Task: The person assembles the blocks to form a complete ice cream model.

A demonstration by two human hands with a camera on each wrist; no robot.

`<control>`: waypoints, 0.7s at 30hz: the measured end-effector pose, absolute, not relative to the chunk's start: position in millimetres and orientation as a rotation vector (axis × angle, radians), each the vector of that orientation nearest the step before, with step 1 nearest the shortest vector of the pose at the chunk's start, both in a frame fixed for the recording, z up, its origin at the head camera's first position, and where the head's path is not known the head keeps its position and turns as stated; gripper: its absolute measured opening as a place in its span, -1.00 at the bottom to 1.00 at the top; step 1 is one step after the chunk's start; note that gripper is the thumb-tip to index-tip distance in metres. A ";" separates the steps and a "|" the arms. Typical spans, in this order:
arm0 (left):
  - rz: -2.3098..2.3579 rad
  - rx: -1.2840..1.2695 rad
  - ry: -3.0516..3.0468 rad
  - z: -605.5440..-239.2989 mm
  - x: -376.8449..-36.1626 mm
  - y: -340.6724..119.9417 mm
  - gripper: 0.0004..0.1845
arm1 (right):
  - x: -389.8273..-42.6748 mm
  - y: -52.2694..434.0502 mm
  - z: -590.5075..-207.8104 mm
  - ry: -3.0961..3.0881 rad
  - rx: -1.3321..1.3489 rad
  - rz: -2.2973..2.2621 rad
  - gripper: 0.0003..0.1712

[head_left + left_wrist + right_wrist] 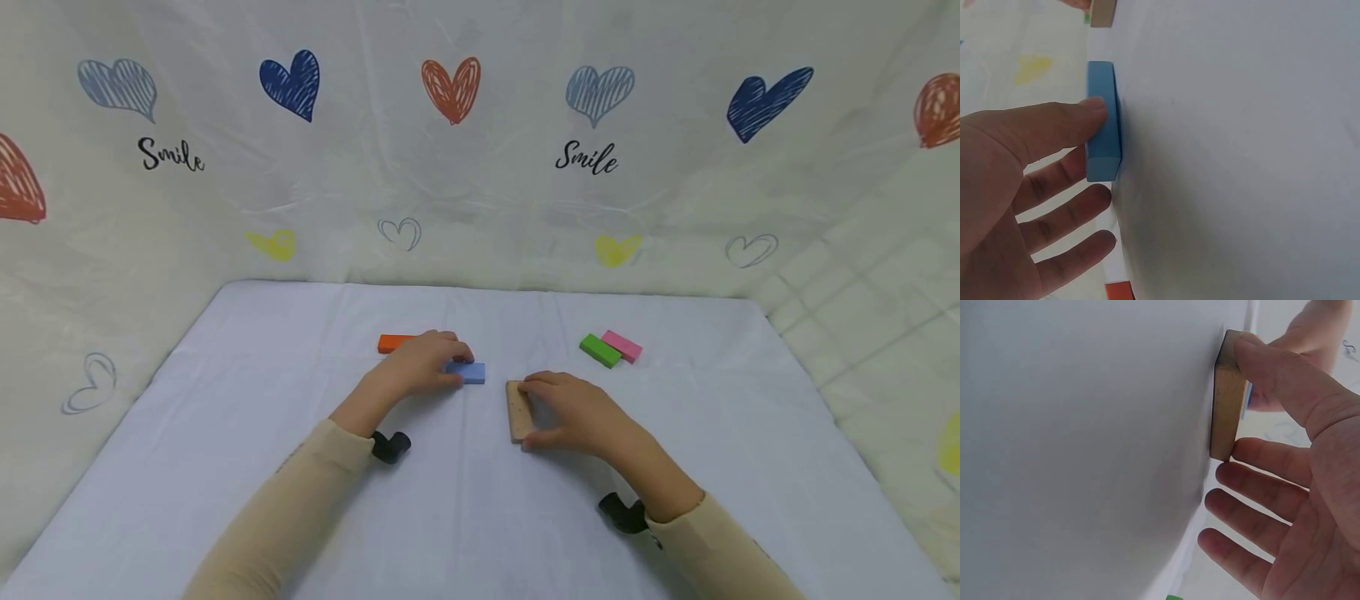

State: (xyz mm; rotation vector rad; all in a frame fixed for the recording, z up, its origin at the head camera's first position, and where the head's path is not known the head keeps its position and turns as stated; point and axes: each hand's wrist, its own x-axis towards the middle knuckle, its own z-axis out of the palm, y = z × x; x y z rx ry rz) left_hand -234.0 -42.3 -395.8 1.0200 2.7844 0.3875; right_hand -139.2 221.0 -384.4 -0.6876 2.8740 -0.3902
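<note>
A blue block (pixel 472 373) lies flat near the middle of the white table. My left hand (pixel 420 364) pinches it between thumb and index finger, and the other fingers (pixel 1075 256) spread beside it. To the right, a plain wooden block (pixel 517 414) lies lengthwise toward me. My right hand (pixel 573 414) holds that block by its two ends, thumb at the near end and index finger at the far end. In the right wrist view the thumb (pixel 1272 362) presses on the end of the wooden block (pixel 1227 409), with the remaining fingers extended past it.
An orange block (pixel 393 343) lies behind my left hand, partly covered by it. Farther right, a green block (pixel 600 351) and a pink block (pixel 622 346) lie side by side, touching. A white cloth covers the table (pixel 450 517), and a printed curtain (pixel 495 192) hangs behind.
</note>
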 end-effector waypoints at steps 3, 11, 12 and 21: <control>0.381 1.018 2.783 -395.3 -233.5 -40.4 -0.65 | -139.9 217.5 -384.4 2.866 -0.687 -0.384 -0.13; 0.393 1.036 2.768 -395.2 -233.6 -36.5 -0.65 | -139.5 208.8 -384.9 2.883 -0.691 -0.362 -0.12; 0.393 1.036 2.769 -395.5 -233.6 -36.1 -0.65 | -139.5 207.8 -385.3 2.887 -0.694 -0.357 -0.12; 0.417 1.041 2.772 -394.6 -232.7 -33.5 -0.65 | -139.2 199.3 -386.5 2.897 -0.689 -0.326 -0.11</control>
